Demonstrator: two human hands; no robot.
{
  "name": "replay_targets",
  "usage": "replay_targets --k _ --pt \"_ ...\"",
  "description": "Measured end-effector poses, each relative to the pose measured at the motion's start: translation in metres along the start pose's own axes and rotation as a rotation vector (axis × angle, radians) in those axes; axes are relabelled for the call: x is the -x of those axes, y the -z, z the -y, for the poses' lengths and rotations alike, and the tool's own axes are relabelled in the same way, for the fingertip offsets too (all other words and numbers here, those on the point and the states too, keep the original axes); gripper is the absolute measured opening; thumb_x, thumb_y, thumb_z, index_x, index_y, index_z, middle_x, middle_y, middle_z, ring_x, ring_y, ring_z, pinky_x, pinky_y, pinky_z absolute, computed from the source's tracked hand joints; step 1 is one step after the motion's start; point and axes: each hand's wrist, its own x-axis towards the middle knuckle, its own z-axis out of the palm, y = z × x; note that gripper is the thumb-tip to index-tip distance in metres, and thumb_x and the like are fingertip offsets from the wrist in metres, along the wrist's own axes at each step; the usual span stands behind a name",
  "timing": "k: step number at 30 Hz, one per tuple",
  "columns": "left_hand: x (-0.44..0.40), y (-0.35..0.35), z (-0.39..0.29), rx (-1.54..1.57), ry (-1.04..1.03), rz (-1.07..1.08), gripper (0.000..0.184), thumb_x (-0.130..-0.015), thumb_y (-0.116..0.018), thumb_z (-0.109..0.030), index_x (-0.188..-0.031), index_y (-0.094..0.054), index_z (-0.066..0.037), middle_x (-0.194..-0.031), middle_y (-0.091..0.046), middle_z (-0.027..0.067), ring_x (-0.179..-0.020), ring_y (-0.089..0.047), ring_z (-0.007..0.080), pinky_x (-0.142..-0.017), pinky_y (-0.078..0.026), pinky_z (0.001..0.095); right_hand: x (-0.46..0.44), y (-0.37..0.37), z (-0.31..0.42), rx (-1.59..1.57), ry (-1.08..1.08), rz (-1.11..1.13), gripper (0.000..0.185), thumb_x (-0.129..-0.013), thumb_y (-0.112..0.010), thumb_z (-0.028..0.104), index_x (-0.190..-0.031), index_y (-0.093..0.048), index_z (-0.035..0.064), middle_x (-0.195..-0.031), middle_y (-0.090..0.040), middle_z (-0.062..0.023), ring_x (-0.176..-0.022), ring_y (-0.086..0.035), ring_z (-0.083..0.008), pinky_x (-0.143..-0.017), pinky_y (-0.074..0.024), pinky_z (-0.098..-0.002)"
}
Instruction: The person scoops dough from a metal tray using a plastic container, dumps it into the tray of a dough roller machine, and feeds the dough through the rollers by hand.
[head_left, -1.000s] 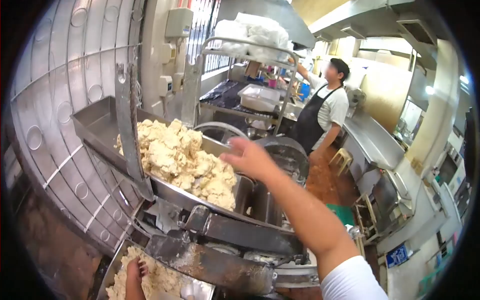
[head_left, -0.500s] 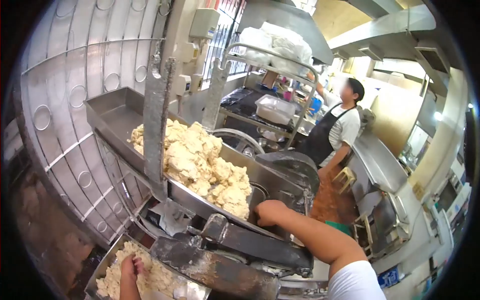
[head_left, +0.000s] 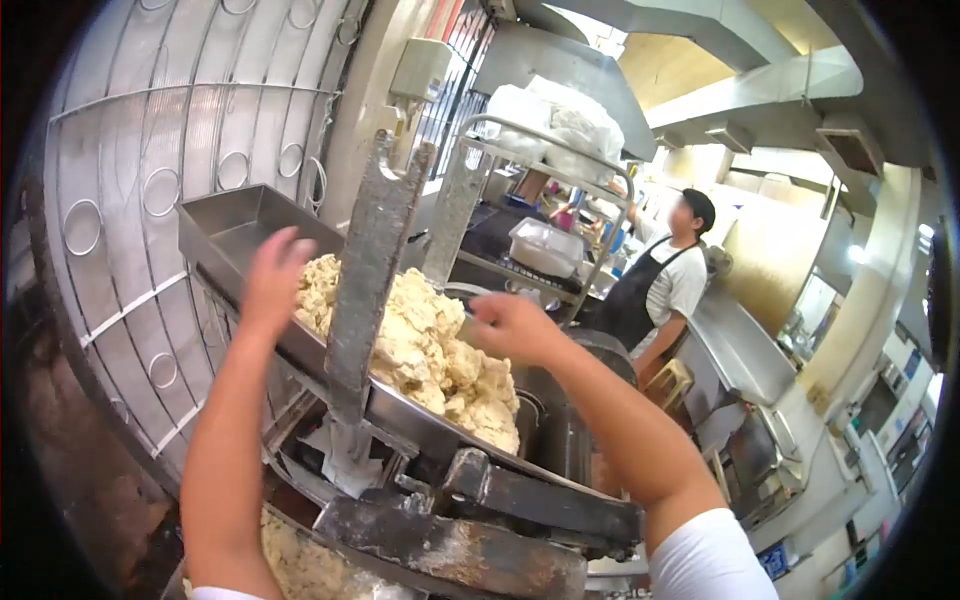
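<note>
A large lumpy heap of pale dough (head_left: 425,350) lies in a long metal trough (head_left: 240,225), behind an upright metal bar (head_left: 370,270). My left hand (head_left: 275,280) is over the trough's left part, beside the heap, with its fingers apart and nothing in them. At the heap's right side is my right hand (head_left: 505,325), its fingers curled; what they hold, if anything, is hidden. Below, partly behind my left forearm, a lower container holds more crumbly dough (head_left: 310,565).
A co-worker (head_left: 655,285) in a dark apron stands beyond a wheeled rack (head_left: 545,130) topped with white bags. On the rack sits a plastic tub (head_left: 547,247). Worn machine arms (head_left: 460,550) cross the front. A stool (head_left: 668,383) stands at the right.
My left hand has risen from the lower dough to the trough. My right hand went down into the trough's right end, then came up and left to the heap. The view has shifted.
</note>
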Motion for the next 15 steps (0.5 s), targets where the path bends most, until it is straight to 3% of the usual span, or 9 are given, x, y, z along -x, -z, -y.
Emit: replay_targets --k 1,3,6,9,12,15 --pt "-0.016 -0.024 0.004 -0.072 0.03 0.091 0.048 -0.094 -0.051 -0.036 -0.125 -0.055 0.0 -0.132 -0.052 0.0209 -0.124 -0.047 0.0336 -0.104 -0.035 0.0376 -0.019 -0.007 0.012 -0.066 -0.116 -0.057 0.05 -0.078 -0.069 0.032 -0.114 -0.06 -0.0013 -0.102 -0.067 -0.0154 -0.091 -0.065 -0.0235 -0.083 -0.0508 -0.0339" --pt "-0.035 -0.07 0.04 -0.124 0.028 0.197 0.042 -0.093 -0.051 -0.028 -0.126 -0.053 -0.003 -0.137 -0.047 0.021 -0.126 -0.045 0.0356 -0.105 -0.036 0.0414 -0.064 -0.031 0.009 -0.178 -0.107 -0.207 0.056 -0.079 -0.069 0.038 -0.118 -0.059 -0.0016 -0.105 -0.067 -0.0167 -0.093 -0.066 -0.0252 -0.082 -0.051 -0.0345" --pt "-0.036 -0.086 0.048 -0.388 0.101 0.329 0.038 -0.092 -0.049 -0.023 -0.126 -0.051 -0.008 -0.136 -0.046 0.0188 -0.124 -0.045 0.0366 -0.102 -0.037 0.0483 -0.117 -0.055 0.009 -0.22 -0.184 -0.195 0.059 -0.081 -0.066 0.042 -0.119 -0.058 -0.0032 -0.108 -0.066 -0.0187 -0.097 -0.065 -0.0271 -0.082 -0.0505 -0.0343" --pt "-0.02 -0.064 -0.002 -0.674 0.083 0.391 0.036 -0.092 -0.046 -0.02 -0.127 -0.049 -0.012 -0.133 -0.047 0.0157 -0.122 -0.047 0.0362 -0.099 -0.039 0.0535 -0.164 -0.087 -0.011 -0.182 -0.13 -0.149 0.053 -0.081 -0.063 0.041 -0.111 -0.061 -0.0026 -0.098 -0.067 -0.0171 -0.087 -0.065 -0.0259 -0.076 -0.0508 -0.0344" --pt "-0.02 -0.064 -0.001 -0.633 0.057 0.411 0.033 -0.09 -0.047 -0.029 -0.116 -0.059 -0.013 -0.122 -0.056 0.014 -0.116 -0.052 0.0362 -0.095 -0.042 0.0539 -0.223 -0.138 -0.081 -0.254 0.061 -0.07 0.048 -0.082 -0.061 0.041 -0.103 -0.065 -0.002 -0.087 -0.067 -0.0154 -0.077 -0.065 -0.0246 -0.07 -0.0511 -0.0345" --pt "-0.024 -0.063 -0.002 -0.539 0.094 0.477 0.034 -0.087 -0.05 -0.034 -0.107 -0.066 -0.011 -0.113 -0.062 0.0161 -0.109 -0.057 0.0376 -0.092 -0.044 0.051 -0.22 -0.141 -0.088 -0.366 0.057 -0.02 0.046 -0.082 -0.059 0.042 -0.093 -0.067 -0.0017 -0.075 -0.065 -0.0131 -0.064 -0.062 -0.0228 -0.062 -0.0503 -0.0348"
